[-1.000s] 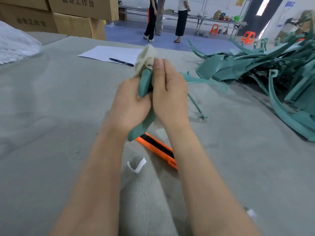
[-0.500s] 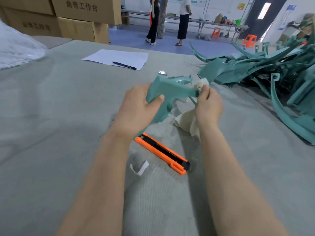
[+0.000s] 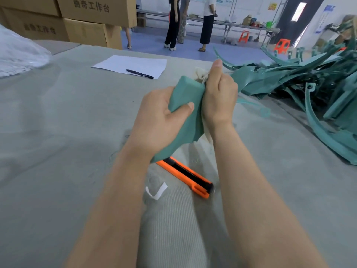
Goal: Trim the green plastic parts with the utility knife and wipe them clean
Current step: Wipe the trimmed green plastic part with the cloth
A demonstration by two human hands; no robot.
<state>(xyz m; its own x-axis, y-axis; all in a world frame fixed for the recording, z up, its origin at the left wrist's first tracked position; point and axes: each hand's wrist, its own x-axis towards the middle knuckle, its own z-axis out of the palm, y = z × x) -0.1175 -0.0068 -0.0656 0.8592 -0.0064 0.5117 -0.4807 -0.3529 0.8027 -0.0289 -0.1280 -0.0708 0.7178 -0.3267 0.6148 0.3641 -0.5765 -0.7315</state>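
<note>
My left hand (image 3: 154, 120) grips a green plastic part (image 3: 185, 97) above the grey table, thumb across its face. My right hand (image 3: 218, 97) holds a cream cloth (image 3: 201, 75) bunched against the part's right edge, thumb pointing up; most of the cloth is hidden behind the hand, with a strip hanging below the wrist. The orange utility knife (image 3: 185, 176) lies on the table under my forearms, untouched.
A heap of green plastic parts (image 3: 309, 89) fills the right side of the grey table (image 3: 58, 151). A sheet of paper (image 3: 131, 64) with a pen (image 3: 139, 73) lies further back, cardboard boxes (image 3: 87, 20) at the far left. A white scrap (image 3: 156, 191) lies by the knife. People stand beyond.
Half a second ago my right hand held the cloth at the part's far right tip. It has since moved left and closer to my left hand, and the part has turned more upright.
</note>
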